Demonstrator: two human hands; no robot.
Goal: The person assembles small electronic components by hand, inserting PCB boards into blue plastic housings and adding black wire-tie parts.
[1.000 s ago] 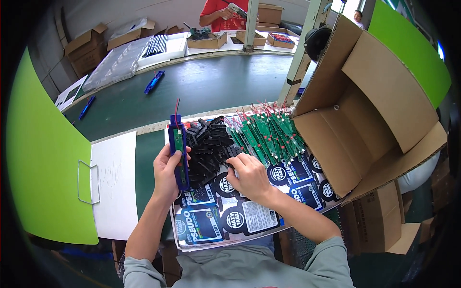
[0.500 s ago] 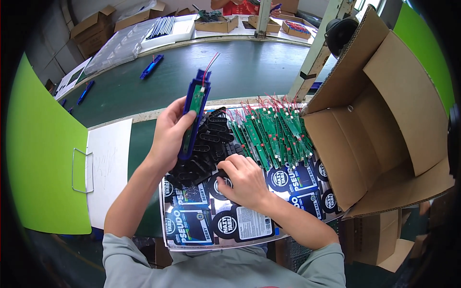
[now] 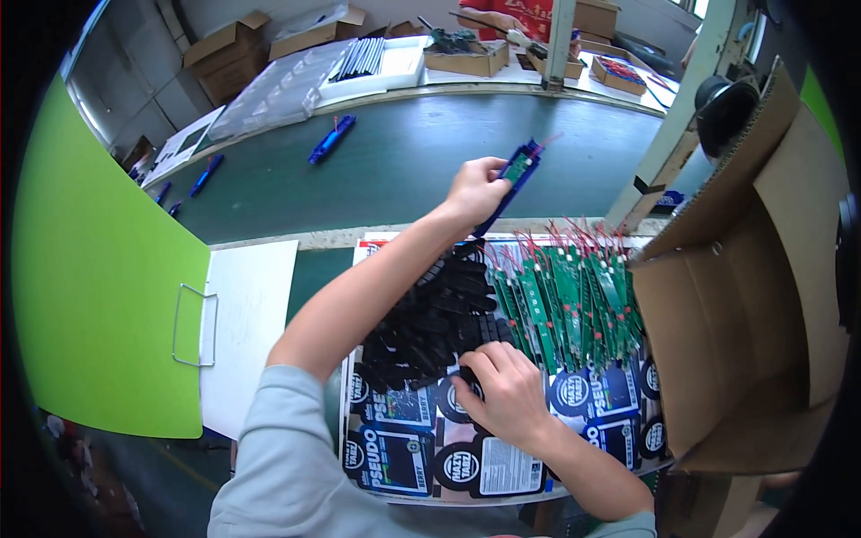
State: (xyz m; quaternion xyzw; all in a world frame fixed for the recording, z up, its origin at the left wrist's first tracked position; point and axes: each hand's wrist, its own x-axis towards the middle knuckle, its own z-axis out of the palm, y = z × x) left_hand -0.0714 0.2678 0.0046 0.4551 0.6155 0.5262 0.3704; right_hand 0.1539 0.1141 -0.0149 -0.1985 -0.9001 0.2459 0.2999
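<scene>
My left hand (image 3: 477, 193) is closed round a long dark-blue plastic housing (image 3: 511, 186), held tilted over the near edge of the green belt. A narrow green circuit board (image 3: 518, 168) lies in the housing, with thin red wires at its upper end. My right hand (image 3: 509, 387) rests half-curled over the printed sheet, thumb and forefinger apart; I make out nothing held in it. Its fingertips are beside a heap of black plastic pieces (image 3: 421, 327). To the right of that heap lies a pile of green circuit boards (image 3: 569, 305) with red wires.
An open cardboard box (image 3: 682, 341) stands at the right, beside a metal post (image 3: 664, 170). Several blue housings (image 3: 333, 139) lie on the green belt (image 3: 395, 170). A green panel (image 3: 117, 287) and white sheet (image 3: 247, 332) are at left. Another person's hand (image 3: 502, 22) shows across the belt.
My left hand has moved forward and right with the blue housing, from above the black pieces to the belt's edge. My right hand stays by the heap. The view has shifted.
</scene>
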